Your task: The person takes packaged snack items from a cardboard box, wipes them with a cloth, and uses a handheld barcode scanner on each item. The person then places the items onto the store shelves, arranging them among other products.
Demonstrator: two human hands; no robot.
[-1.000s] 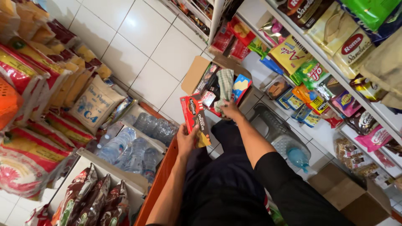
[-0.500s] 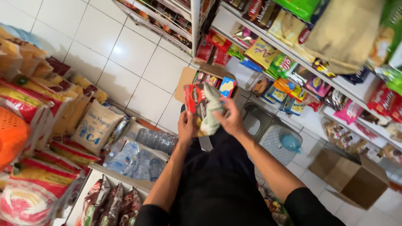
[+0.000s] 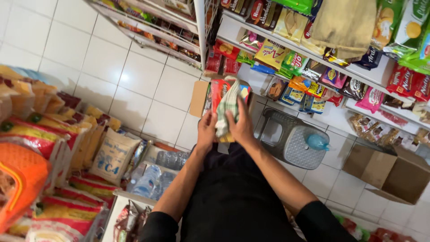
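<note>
Both hands met in the middle of the head view, seen from above by a person dressed in black. Left hand (image 3: 207, 131) was closed around the near edge of a bundle of snack packets (image 3: 227, 107), its fingers wrapped on the bundle's left side. Right hand (image 3: 242, 127) gripped the same bundle from its right side, fingers curled over the green-and-white wrapper on top. Red packets showed at the bundle's far left edge, and the whole bundle was held upright between the two hands, above the white tiled floor (image 3: 148, 85).

Just beyond the bundle lay an open cardboard box (image 3: 199, 98), its flap folded out to the left of the bundle. To the right of the bundle stood a grey plastic stool (image 3: 291, 141), with a small blue object (image 3: 318, 142) resting on its far right edge. Further right of the stool sat a second brown cardboard box (image 3: 385, 168).

Above the bundle ran white shelves (image 3: 358, 71) packed with biscuit and snack packets in yellow, green, red and pink. A wire rack (image 3: 156, 27) stood above and left of the bundle. Far left of the bundle, sacks and bagged goods (image 3: 112, 154) were stacked, with shrink-wrapped water bottles (image 3: 152, 179) beside them, near the left forearm.
</note>
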